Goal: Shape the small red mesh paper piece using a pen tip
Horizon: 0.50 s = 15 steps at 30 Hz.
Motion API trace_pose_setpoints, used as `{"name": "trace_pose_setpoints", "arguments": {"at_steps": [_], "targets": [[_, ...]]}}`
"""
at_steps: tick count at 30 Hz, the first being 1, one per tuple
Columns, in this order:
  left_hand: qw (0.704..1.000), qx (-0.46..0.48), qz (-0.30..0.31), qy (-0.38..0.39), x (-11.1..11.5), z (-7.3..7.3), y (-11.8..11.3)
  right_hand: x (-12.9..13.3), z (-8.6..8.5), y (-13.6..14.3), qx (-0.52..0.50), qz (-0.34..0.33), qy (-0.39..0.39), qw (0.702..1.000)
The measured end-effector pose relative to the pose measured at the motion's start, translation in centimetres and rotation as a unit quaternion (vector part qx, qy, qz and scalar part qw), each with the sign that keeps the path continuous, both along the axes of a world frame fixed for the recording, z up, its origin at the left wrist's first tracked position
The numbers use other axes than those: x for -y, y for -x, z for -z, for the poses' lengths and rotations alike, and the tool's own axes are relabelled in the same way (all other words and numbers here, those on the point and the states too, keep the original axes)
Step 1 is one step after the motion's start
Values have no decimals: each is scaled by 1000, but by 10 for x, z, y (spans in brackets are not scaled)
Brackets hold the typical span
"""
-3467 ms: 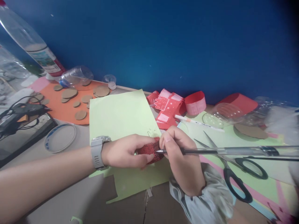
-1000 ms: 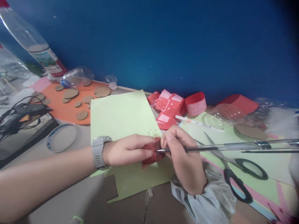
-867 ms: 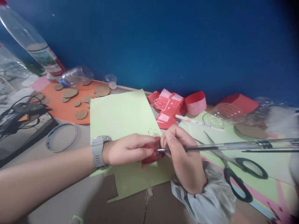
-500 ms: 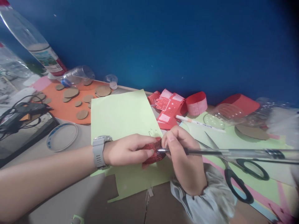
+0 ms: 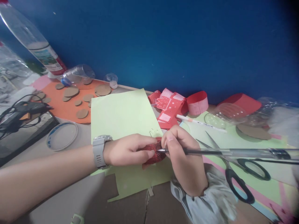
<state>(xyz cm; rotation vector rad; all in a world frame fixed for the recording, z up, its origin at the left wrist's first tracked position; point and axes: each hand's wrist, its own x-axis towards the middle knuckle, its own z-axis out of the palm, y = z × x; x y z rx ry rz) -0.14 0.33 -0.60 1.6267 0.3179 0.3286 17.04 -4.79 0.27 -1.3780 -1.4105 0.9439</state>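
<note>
My left hand (image 5: 130, 150), with a grey watch on its wrist, grips a small red and black patterned piece (image 5: 153, 153) between thumb and fingers. The piece lies over a light green paper (image 5: 119, 115) near its lower right. My right hand (image 5: 181, 152) is closed round a black and clear pen (image 5: 238, 153), whose metal tip points left at the piece. Whether the tip touches it, I cannot tell. Faint pen lines show on the green paper just above the piece.
Black-handled scissors (image 5: 240, 186) lie partly open on papers at right, near a white marker (image 5: 201, 123). Red paper pieces (image 5: 171, 107) are behind my hands. Cardboard discs (image 5: 71, 91) rest on orange paper (image 5: 56, 109). A tape roll (image 5: 48, 141), bottle (image 5: 50, 59) and black adapter (image 5: 20, 113) stand left.
Both hands keep almost the same place and grip. The view has shifted very slightly.
</note>
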Motion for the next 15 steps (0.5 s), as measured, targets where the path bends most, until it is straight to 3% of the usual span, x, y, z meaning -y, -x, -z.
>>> {"name": "trace_pose_setpoints", "arguments": {"at_steps": [15], "targets": [[1000,-3,1,0,0,1,0,-1,-1,0,16,-13,4,1000]]}}
